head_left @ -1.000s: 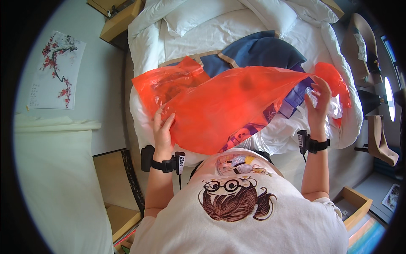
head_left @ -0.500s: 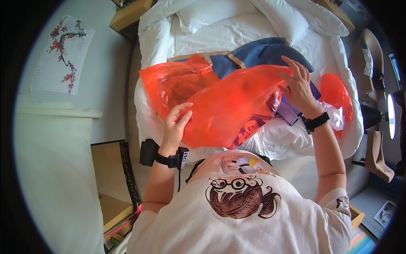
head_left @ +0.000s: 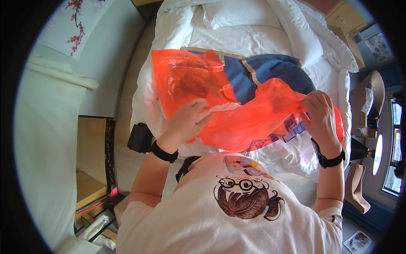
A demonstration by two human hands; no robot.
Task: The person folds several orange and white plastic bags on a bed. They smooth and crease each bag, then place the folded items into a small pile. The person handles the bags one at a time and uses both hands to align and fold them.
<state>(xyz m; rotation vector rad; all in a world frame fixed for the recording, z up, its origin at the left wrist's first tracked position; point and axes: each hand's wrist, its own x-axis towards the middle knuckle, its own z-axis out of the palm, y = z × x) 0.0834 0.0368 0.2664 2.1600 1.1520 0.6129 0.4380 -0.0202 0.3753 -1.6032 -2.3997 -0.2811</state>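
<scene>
A thin, translucent red plastic bag (head_left: 249, 122) stretches between my two hands above the near part of the bed. My right hand (head_left: 320, 116) is closed on its right end, fingers bent over the gathered plastic. At the other end my left hand (head_left: 186, 122), a little blurred, has its fingers curled on the bag's edge. Under the plastic, purple printed packages (head_left: 292, 129) show in part. Another red plastic bag (head_left: 190, 78) lies flat beyond my left hand, with something dark showing through. Behind both spreads a dark blue cloth (head_left: 275, 70) with tan trim.
White bedding (head_left: 249, 38) and a pillow (head_left: 241, 15) cover the bed. More red plastic (head_left: 339, 122) lies beyond my right wrist. To the right stand a lit round lamp (head_left: 378, 154) and a tan chair (head_left: 357, 186). A black box-shaped thing (head_left: 139, 137) is beside my left wrist.
The bag hangs lower and is more bunched between my hands. My right hand has moved down and right and closed over its end. The view has shifted, showing more of the room's right side.
</scene>
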